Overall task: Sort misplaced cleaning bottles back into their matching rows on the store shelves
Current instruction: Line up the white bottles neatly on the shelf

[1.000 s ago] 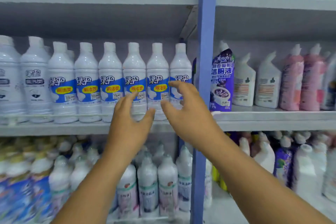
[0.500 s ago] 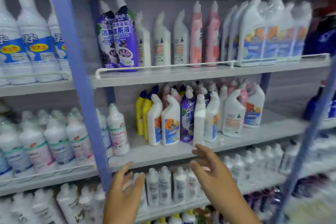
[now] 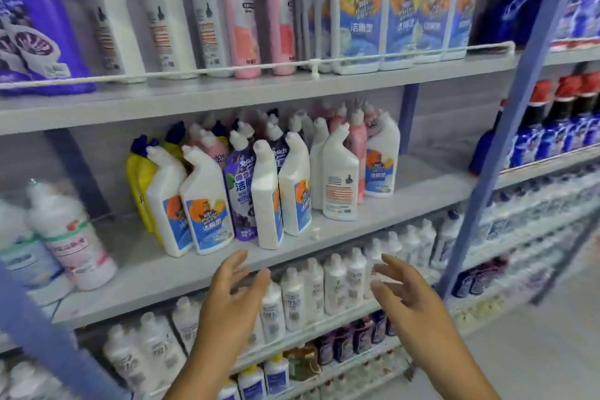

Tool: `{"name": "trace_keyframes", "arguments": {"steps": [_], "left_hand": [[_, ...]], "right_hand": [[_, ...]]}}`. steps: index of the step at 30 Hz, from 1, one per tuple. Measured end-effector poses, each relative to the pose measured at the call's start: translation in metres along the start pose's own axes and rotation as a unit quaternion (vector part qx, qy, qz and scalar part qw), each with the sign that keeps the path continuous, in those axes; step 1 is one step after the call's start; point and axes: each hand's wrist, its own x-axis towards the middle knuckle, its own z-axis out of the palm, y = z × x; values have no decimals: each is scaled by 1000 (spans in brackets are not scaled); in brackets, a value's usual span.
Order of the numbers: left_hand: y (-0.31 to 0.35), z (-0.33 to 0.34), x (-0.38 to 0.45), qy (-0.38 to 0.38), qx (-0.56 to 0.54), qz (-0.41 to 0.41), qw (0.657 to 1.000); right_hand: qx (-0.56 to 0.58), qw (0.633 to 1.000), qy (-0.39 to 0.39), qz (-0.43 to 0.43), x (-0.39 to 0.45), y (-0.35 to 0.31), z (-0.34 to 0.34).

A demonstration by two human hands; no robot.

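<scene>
A mixed cluster of angled-neck cleaning bottles stands on the middle shelf (image 3: 422, 185): yellow ones (image 3: 139, 178) at the left, white ones with blue-orange labels (image 3: 207, 204), a purple bottle (image 3: 240, 191), plain white ones (image 3: 339, 178) and pink ones (image 3: 355, 136) behind. On the shelf above, sorted rows hold purple bottles (image 3: 35, 26), white bottles (image 3: 165, 16), pink bottles (image 3: 243, 10) and blue-labelled white bottles (image 3: 360, 16). My left hand (image 3: 232, 295) and right hand (image 3: 406, 299) hover below the cluster, fingers spread, holding nothing.
Blue uprights (image 3: 506, 127) frame the bay. A white wire rail (image 3: 311, 63) runs along the upper shelf front. A small white cap (image 3: 315, 232) lies on the middle shelf. Round white bottles (image 3: 71, 237) stand at the left, small white bottles (image 3: 334, 282) fill the lower shelf, dark red-capped bottles (image 3: 568, 120) at right.
My view has swung right and down from the round white bottle row to the mixed cluster and moved closer. Both hands dropped to the middle shelf's front edge, still holding nothing.
</scene>
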Motion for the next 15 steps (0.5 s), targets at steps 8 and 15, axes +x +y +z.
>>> {"name": "trace_keyframes", "arguments": {"steps": [8, 15], "left_hand": [[-4, 52, 104, 87, -37, 23, 995], [-8, 90, 152, 163, 49, 27, 985]], "right_hand": [[-72, 997, -7, -17, 128, 9, -6], [-64, 996, 20, -61, 234, 5, 0]]}}
